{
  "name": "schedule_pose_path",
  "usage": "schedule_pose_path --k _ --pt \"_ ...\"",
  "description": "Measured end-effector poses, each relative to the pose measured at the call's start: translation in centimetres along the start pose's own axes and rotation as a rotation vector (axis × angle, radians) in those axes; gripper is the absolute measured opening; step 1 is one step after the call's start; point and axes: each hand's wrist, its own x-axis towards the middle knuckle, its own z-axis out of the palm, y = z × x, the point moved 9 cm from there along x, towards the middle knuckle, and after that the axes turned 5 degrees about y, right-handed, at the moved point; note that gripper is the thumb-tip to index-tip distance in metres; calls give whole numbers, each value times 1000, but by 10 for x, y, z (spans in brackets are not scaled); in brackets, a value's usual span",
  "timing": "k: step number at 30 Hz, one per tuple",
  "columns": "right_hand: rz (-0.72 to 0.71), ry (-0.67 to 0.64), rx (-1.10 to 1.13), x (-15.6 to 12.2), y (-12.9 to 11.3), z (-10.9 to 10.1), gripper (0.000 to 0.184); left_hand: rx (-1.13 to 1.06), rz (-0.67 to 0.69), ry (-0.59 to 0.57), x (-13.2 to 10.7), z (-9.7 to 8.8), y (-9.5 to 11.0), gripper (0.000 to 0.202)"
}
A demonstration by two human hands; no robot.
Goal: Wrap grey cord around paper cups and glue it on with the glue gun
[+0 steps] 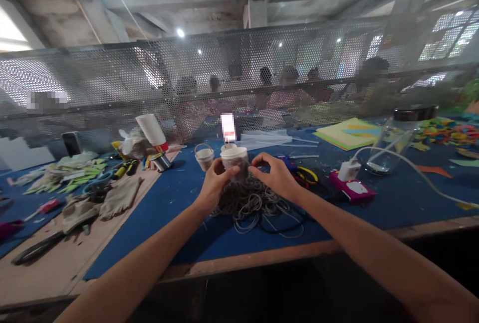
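Note:
My left hand point(216, 182) is closed around the left side of a white paper cup point(234, 155), its thumb across the front. Below the rim, the cup's wall looks wrapped in greyish cord. At the cup's right side, my right hand point(276, 175) has thumb and forefinger pinched together; whatever is between them is too small to make out. Under both hands lies a loose tangle of grey cord point(249, 208). Just behind and to the left stands a small cup-shaped basket point(204, 158) with a thin handle, and another pale cup point(228, 149) is partly hidden.
A lit phone point(228, 126) stands behind the cups. To the left are stacked paper cups point(150, 131), gloves point(120, 197) and scissors. On the right are yellow-handled pliers point(307, 175), a magenta power socket point(352, 188) with a cable, a clear jar point(391, 146) and coloured sheets point(348, 132).

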Motion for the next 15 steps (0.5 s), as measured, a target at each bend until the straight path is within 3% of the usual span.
schedule_pose_path --k 9,15 --pt "-54 3 63 -2 -12 -7 10 -8 -63 47 1 -5 -3 40" --pt "1 25 114 0 -7 -13 11 -34 -63 21 -2 0 3 42"
